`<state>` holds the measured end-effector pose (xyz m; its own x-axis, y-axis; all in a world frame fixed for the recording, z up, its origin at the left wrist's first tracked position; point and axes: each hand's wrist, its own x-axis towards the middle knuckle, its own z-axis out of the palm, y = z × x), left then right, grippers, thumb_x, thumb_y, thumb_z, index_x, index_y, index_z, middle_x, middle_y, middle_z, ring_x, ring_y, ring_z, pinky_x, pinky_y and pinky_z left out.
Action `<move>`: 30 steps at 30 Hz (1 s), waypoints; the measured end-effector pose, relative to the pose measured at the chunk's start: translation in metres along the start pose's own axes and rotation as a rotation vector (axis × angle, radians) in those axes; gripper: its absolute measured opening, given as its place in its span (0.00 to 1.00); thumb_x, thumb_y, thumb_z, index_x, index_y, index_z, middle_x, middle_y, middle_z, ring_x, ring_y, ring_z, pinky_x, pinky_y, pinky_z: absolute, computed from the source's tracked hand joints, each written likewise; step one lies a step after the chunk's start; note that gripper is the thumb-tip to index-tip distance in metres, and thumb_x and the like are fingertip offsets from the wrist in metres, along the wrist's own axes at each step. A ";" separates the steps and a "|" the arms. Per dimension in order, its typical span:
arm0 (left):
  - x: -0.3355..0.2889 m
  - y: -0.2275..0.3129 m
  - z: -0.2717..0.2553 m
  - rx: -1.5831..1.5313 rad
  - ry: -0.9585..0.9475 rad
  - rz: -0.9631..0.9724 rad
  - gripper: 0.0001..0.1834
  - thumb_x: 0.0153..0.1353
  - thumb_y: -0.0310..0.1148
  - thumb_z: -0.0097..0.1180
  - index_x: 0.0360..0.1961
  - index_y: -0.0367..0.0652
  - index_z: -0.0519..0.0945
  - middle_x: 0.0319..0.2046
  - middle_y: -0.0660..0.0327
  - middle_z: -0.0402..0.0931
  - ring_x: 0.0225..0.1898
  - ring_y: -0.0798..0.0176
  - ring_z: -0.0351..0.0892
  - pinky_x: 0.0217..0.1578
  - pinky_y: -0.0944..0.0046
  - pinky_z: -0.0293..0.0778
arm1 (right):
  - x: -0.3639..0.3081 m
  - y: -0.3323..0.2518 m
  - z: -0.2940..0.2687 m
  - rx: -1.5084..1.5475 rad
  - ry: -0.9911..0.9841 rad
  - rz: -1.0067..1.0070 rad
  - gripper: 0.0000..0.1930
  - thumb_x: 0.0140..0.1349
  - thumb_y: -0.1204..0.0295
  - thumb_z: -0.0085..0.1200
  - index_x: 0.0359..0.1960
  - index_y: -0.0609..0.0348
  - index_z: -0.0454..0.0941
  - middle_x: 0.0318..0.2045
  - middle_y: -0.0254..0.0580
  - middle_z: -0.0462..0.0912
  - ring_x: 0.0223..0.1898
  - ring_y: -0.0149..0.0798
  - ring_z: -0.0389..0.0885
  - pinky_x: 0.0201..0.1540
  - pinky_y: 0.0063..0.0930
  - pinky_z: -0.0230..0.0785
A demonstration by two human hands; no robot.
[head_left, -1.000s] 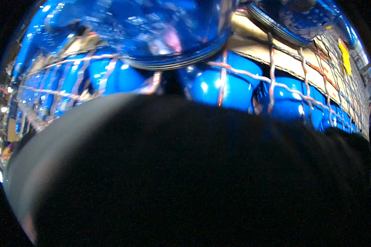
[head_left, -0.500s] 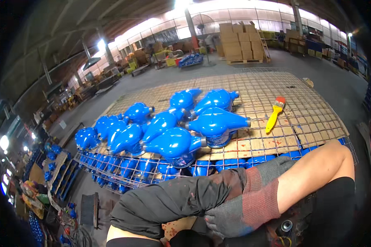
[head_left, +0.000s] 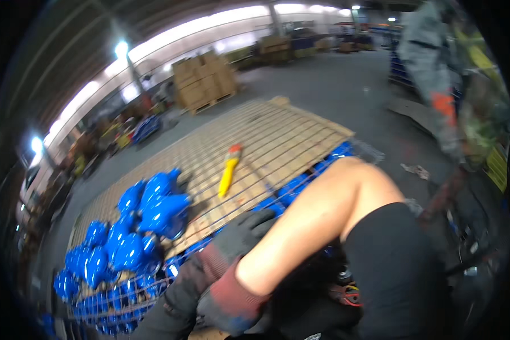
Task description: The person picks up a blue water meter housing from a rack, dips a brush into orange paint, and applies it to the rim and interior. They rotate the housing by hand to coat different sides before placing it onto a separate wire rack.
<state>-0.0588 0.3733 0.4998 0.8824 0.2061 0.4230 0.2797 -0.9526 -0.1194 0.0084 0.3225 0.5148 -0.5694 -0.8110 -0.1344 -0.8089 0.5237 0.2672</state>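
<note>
My forearms cross in front of me. My left hand [head_left: 245, 233], in a dark grey glove with a red cuff, lies beside my bare right forearm. Its fingers look stretched out, partly hidden behind that arm. Below it, my right hand [head_left: 229, 310], also gloved, is against the black sleeve [head_left: 173, 300] of my left arm; its fingers are blurred and mostly hidden. Beyond my hands, a paintbrush [head_left: 228, 173] with a yellow handle and red-stained end lies on the wire mesh. Several glossy blue rounded castings [head_left: 163, 215] with narrow ends stand left of it.
Cardboard sheets lie under the wire mesh [head_left: 277, 136], with more blue castings [head_left: 292, 190] below its near edge. Stacked cardboard boxes [head_left: 204, 82] stand on a pallet across the floor. Draped grey cloth [head_left: 430, 62] and a yellow crate [head_left: 497, 167] are at the right.
My view has swung to the right, so the mesh table, castings and paintbrush have shifted left in the picture. My arms stay crossed. The grey cloth has come into view at right.
</note>
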 end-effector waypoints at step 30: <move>0.030 0.023 0.001 0.166 -0.157 -0.083 0.29 0.47 0.34 0.64 0.53 0.41 0.74 0.51 0.53 0.76 0.56 0.44 0.72 0.56 0.46 0.68 | 0.013 -0.052 0.043 0.161 1.132 0.596 0.11 0.67 0.64 0.54 0.41 0.57 0.84 0.36 0.47 0.85 0.37 0.46 0.83 0.39 0.35 0.75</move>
<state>-0.0254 0.3579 0.5093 0.8981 0.3271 0.2939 0.4008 -0.8839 -0.2410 0.0369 0.2957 0.4576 -0.4706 -0.1699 0.8658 -0.5274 0.8409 -0.1217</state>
